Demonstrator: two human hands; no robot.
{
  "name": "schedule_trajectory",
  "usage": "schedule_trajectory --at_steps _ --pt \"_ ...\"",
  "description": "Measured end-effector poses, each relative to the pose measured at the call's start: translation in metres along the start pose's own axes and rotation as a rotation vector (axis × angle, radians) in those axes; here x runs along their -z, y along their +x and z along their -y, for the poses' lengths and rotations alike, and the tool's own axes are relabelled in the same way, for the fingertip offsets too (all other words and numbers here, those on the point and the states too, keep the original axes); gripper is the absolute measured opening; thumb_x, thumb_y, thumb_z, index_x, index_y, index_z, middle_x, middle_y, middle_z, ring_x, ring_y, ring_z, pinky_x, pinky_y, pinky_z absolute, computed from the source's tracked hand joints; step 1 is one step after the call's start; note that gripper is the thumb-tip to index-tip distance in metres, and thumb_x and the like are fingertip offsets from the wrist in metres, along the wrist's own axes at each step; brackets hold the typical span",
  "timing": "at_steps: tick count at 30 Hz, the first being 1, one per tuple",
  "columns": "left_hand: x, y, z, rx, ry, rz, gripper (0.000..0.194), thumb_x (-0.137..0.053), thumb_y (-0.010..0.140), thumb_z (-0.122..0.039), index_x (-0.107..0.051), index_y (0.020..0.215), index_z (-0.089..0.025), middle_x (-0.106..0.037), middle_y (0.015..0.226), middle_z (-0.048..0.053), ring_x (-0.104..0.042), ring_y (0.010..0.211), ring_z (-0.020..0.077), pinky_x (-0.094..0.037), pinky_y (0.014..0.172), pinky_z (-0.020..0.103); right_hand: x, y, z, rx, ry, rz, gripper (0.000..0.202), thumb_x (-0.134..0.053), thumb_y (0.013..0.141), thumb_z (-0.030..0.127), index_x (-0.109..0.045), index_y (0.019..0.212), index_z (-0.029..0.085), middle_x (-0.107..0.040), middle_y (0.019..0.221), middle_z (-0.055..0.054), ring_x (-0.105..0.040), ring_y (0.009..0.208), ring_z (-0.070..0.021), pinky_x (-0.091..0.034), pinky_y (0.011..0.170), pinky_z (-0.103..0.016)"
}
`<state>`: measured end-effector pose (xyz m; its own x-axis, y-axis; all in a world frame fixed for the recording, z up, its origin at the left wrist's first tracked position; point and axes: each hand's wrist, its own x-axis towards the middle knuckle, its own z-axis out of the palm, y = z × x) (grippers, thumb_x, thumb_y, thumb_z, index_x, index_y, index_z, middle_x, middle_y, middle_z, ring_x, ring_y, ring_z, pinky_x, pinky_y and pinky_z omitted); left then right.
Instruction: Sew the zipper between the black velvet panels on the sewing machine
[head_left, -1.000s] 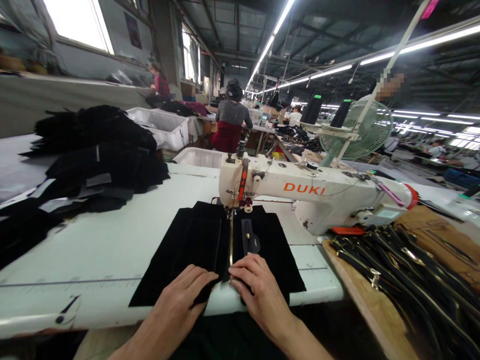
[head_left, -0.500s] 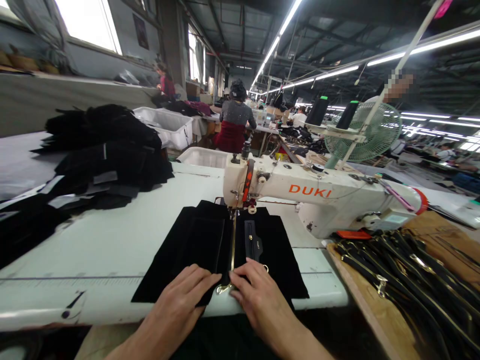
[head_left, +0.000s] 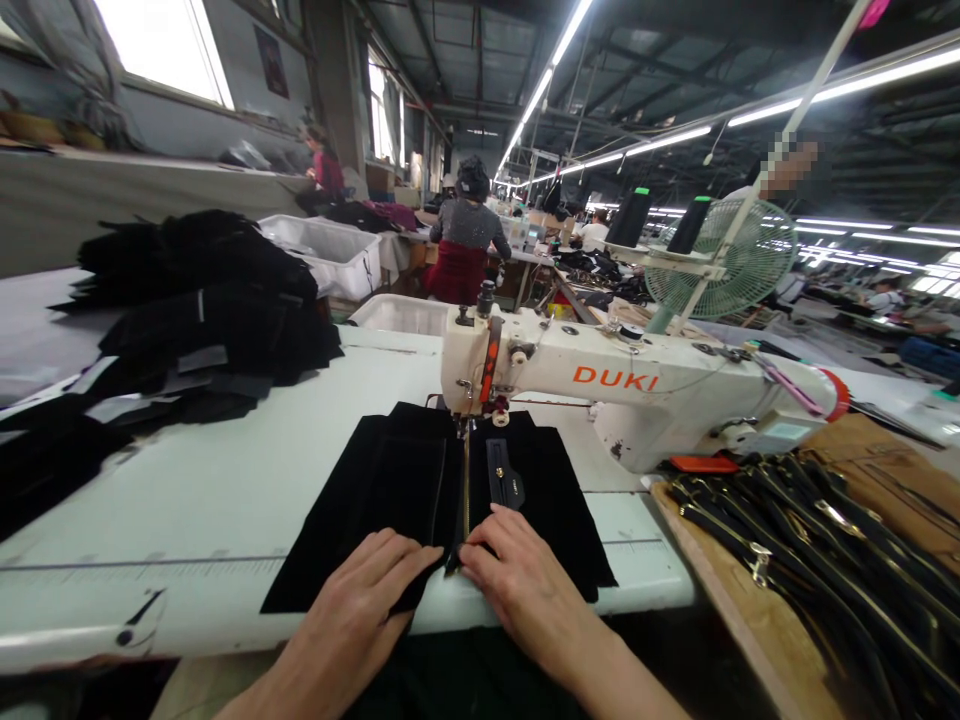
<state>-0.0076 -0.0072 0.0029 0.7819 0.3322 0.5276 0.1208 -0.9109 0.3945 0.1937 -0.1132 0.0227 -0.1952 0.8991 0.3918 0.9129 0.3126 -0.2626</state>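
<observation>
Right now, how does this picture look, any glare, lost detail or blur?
Head view, upper left: the window is blown out to white; head view, centre: the black fabric swallows most detail, while the zipper catches a thin gleam; head view, lower right: the zipper strips look stretched and soft.

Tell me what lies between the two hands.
In the head view, the zipper's near end lies between the left hand and right hand, with bare table showing just below.
</observation>
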Motion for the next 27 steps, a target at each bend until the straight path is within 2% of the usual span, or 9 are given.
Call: schedule_trajectory --at_steps 2,5,10,13,16,18,20,22,27 --pt "0.000 0.000 -0.001 -0.008 0.011 0.005 0.056 -0.040 0.080 0.004 -0.056 0.126 -0.023 -0.062 0.106 0.003 -0.057 0.095 0.0194 -0.049 0.088 0.031 -0.004 -0.007 0.004 -0.029 0.037 -0.025 0.018 -0.060 0.095 0.014 -0.062 0.113 0.017 -0.064 0.101 -0.005 -0.061 0.098 -0.0202 -0.042 0.113 -0.046" --pt "0.000 0.001 -0.004 -0.056 0.063 0.013 0.060 -0.038 0.076 0.006 -0.055 0.127 -0.020 -0.061 0.104 0.004 -0.057 0.093 0.0209 -0.047 0.088 0.034 -0.009 -0.014 0.007 -0.090 0.117 -0.082 0.029 -0.058 0.095 0.013 -0.061 0.123 0.019 -0.065 0.113 -0.006 -0.061 0.108 -0.0219 -0.044 0.112 -0.045" --pt "-0.004 0.002 -0.007 -0.135 0.145 -0.003 0.053 -0.034 0.082 0.008 -0.057 0.125 -0.016 -0.059 0.098 0.006 -0.055 0.088 0.0216 -0.046 0.081 0.034 -0.018 -0.011 0.009 -0.264 0.279 -0.211 0.019 -0.067 0.090 0.012 -0.072 0.102 0.027 -0.067 0.100 -0.002 -0.063 0.099 -0.0209 -0.047 0.105 -0.046" --pt "-0.007 0.005 -0.006 -0.188 0.162 -0.040 0.041 -0.032 0.094 0.004 -0.058 0.119 -0.013 -0.058 0.091 0.005 -0.052 0.078 0.0204 -0.045 0.071 0.033 -0.020 -0.005 0.012 -0.346 0.341 -0.212 0.020 -0.071 0.085 0.007 -0.073 0.091 0.026 -0.066 0.097 0.000 -0.062 0.097 -0.0198 -0.048 0.101 -0.044" --pt "-0.007 0.009 -0.007 -0.240 0.177 -0.055 0.036 -0.028 0.101 0.000 -0.060 0.114 -0.011 -0.057 0.085 0.005 -0.051 0.072 0.0193 -0.043 0.065 0.031 -0.018 -0.003 0.017 -0.399 0.338 -0.189 0.022 -0.069 0.084 0.002 -0.072 0.090 0.023 -0.066 0.097 -0.002 -0.062 0.097 -0.0198 -0.052 0.095 -0.039" --pt "-0.006 0.012 -0.007 -0.274 0.185 -0.057 0.035 -0.028 0.104 -0.003 -0.061 0.112 -0.010 -0.057 0.083 0.005 -0.051 0.071 0.0189 -0.043 0.064 0.031 -0.016 -0.005 0.020 -0.457 0.321 -0.167 0.028 -0.071 0.081 0.000 -0.071 0.097 0.022 -0.065 0.102 -0.003 -0.063 0.099 -0.0205 -0.055 0.092 -0.036" --pt "-0.005 0.014 -0.007 -0.306 0.184 -0.054 0.033 -0.029 0.105 -0.006 -0.061 0.112 -0.009 -0.059 0.084 0.005 -0.053 0.071 0.0189 -0.045 0.066 0.031 -0.015 -0.008 0.021 -0.500 0.293 -0.155 0.043 -0.074 0.076 0.000 -0.068 0.111 0.023 -0.064 0.114 -0.005 -0.063 0.107 -0.0223 -0.055 0.096 -0.036" --pt "-0.005 0.015 -0.007 -0.320 0.178 -0.034 0.032 -0.030 0.105 -0.006 -0.061 0.113 -0.008 -0.060 0.086 0.006 -0.055 0.074 0.0188 -0.046 0.069 0.032 -0.017 -0.013 0.021 -0.478 0.263 -0.156 0.053 -0.075 0.075 0.001 -0.065 0.122 0.024 -0.061 0.124 -0.006 -0.061 0.116 -0.0241 -0.053 0.104 -0.039" --pt "-0.005 0.013 -0.006 -0.282 0.160 0.007 0.034 -0.033 0.098 0.003 -0.061 0.114 -0.010 -0.061 0.089 0.005 -0.055 0.076 0.0187 -0.045 0.072 0.033 -0.030 -0.019 0.015 -0.334 0.256 -0.216 0.043 -0.067 0.084 0.002 -0.068 0.120 0.025 -0.065 0.120 -0.007 -0.058 0.122 -0.0257 -0.050 0.108 -0.046"
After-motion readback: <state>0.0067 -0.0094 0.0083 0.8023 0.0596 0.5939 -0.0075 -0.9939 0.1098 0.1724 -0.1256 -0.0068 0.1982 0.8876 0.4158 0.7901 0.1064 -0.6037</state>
